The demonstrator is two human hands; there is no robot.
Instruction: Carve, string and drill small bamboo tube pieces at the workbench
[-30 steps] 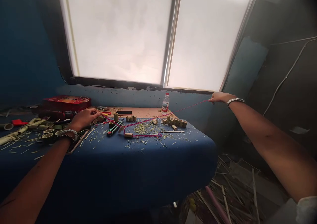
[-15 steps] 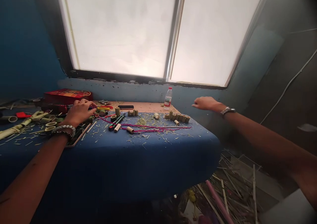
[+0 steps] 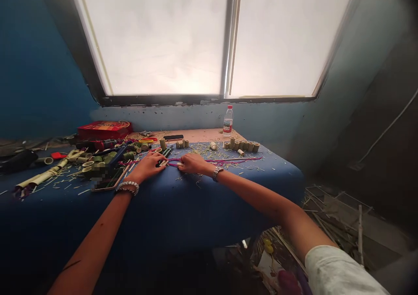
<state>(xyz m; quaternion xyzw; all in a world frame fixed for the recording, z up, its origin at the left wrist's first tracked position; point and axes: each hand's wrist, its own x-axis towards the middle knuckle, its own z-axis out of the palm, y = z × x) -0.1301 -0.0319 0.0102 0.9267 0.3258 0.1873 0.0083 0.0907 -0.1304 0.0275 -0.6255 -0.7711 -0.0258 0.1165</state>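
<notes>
My left hand (image 3: 149, 166) rests at the near part of the table, thumb and fingers closed around a short bamboo tube (image 3: 164, 162). Close by on its right, my right hand (image 3: 195, 163) pinches a second bamboo tube, mostly hidden by the fingers. Purple cord (image 3: 222, 161) runs between the two hands and stretches to the right across the table. A dark green-and-black tool (image 3: 166, 154) lies just behind my left fingers. One pale bamboo piece (image 3: 213, 145) and a smaller one (image 3: 241, 152) lie beyond my right hand.
Short bamboo tubes (image 3: 251, 147) stand in a row at the back right, near a water bottle (image 3: 227, 122). A phone (image 3: 173, 137), a red box (image 3: 104, 130) and a pile of bamboo cuttings (image 3: 98, 160) occupy the back and left. Shavings litter the blue cloth (image 3: 228, 199).
My right hand has come in from the right side of the table to the cord and tube. My left hand has moved right, off the cluttered pile, to the other tube.
</notes>
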